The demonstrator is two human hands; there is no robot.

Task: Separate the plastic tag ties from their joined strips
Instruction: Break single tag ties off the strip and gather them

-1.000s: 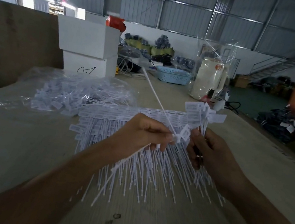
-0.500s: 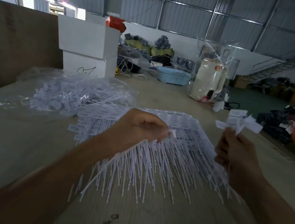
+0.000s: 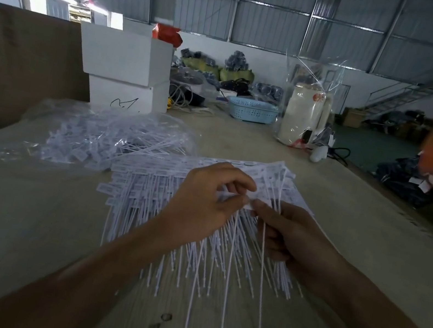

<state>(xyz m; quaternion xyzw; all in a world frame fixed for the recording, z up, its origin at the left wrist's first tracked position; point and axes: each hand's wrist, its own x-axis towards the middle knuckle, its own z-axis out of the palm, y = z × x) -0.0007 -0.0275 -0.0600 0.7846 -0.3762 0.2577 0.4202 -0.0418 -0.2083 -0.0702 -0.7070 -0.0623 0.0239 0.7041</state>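
- The joined strips (image 3: 207, 174) lie on the tabletop (image 3: 26, 217), tie tails pointing toward the person.
- Both hands meet over them: the left hand (image 3: 202, 204) and right hand (image 3: 292, 235) seem to pinch one tag head (image 3: 246, 201) between them.
- A bag of ties (image 3: 104, 135) lies farther left.

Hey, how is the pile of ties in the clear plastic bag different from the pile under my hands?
The bagged ties lie loose and tangled, pointing many ways; the joined strips lie stacked in rows with tails fanned toward you. The bagged ties sit untouched at far left; both the left hand and right hand work on the joined strips. Both are white plastic.
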